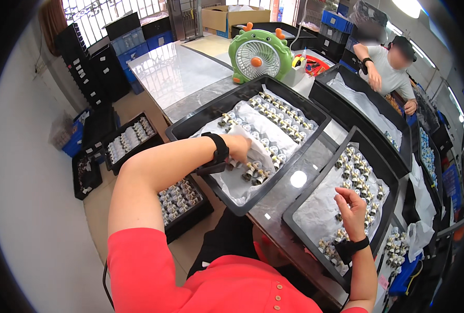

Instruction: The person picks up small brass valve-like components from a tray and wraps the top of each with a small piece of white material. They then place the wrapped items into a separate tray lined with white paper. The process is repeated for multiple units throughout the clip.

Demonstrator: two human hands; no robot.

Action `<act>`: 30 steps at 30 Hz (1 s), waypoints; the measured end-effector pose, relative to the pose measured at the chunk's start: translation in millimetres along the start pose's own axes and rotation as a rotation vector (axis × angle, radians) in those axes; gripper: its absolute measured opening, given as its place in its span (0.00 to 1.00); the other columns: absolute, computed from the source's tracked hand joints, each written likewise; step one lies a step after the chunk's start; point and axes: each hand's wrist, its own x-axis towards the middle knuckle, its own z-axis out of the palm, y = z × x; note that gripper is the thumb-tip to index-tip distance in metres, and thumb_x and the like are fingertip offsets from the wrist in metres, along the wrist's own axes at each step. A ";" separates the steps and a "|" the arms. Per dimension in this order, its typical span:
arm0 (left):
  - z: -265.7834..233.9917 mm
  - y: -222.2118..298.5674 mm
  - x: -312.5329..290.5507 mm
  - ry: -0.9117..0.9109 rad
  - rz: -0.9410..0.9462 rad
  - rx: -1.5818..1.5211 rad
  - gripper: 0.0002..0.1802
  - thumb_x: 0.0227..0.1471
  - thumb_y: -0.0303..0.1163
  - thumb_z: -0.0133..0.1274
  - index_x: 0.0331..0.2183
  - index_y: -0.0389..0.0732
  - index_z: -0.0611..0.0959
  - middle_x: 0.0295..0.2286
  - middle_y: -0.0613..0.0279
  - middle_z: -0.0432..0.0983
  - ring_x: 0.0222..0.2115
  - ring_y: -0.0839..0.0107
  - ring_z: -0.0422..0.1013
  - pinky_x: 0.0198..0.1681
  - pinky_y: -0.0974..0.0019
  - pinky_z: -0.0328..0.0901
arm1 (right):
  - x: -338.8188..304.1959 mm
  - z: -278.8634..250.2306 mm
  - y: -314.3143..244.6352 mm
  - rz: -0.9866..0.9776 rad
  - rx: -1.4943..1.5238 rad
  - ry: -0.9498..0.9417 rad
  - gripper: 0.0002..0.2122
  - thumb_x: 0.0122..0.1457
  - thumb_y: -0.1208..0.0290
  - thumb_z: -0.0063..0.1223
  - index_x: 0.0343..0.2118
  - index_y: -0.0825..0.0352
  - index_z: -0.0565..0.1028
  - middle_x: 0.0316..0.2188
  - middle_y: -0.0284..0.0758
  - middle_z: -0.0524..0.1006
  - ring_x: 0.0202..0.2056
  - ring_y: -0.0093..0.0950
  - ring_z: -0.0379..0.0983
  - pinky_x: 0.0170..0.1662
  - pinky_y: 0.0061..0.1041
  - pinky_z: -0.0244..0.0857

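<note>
My left hand (238,148), with a black band on its wrist, is over a black tray (323,123). Its fingers are bent and partly hidden beside a raised edge of white paper (258,147); what they hold, if anything, I cannot make out. Rows of small brass-and-white fittings with clear round tops (255,172) stand around the hand, between sheets of paper. My right hand (353,213) hovers above a second black tray (289,213), fingers bent, thumb apart, nothing visible in them. Similar fittings (358,171) fill that tray's far and right parts, on white paper (315,208).
A green cartoon-shaped fan (260,56) stands behind the left tray. Trays of fittings (180,202) sit low on my left. Across the table, a person (393,70) works near another long paper-lined tray (362,107). More fittings (396,248) lie at the right.
</note>
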 end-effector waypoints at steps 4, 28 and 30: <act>-3.2 2.2 1.7 -0.002 0.011 -0.052 0.25 0.46 0.39 0.57 0.37 0.23 0.75 0.29 0.46 0.78 0.22 0.62 0.77 0.22 0.67 0.73 | -0.2 -10.1 -1.0 0.054 0.013 -0.045 0.10 0.57 0.76 0.52 0.40 0.71 0.75 0.31 0.29 0.76 0.33 0.17 0.72 0.38 0.16 0.65; -2.7 -3.8 7.1 -0.110 -0.081 -0.423 0.27 0.47 0.30 0.54 0.49 0.31 0.68 0.33 0.48 0.76 0.23 0.64 0.77 0.25 0.68 0.74 | -0.5 -11.9 -12.9 0.028 0.064 -0.018 0.08 0.54 0.76 0.54 0.37 0.71 0.77 0.25 0.28 0.76 0.26 0.14 0.69 0.31 0.15 0.62; -4.8 0.7 -0.9 -0.071 -0.073 -0.349 0.28 0.47 0.33 0.55 0.50 0.34 0.68 0.34 0.48 0.76 0.25 0.63 0.77 0.27 0.67 0.73 | -0.4 -12.1 -13.4 0.029 0.061 -0.019 0.08 0.54 0.76 0.54 0.37 0.71 0.77 0.25 0.28 0.76 0.26 0.14 0.68 0.31 0.15 0.62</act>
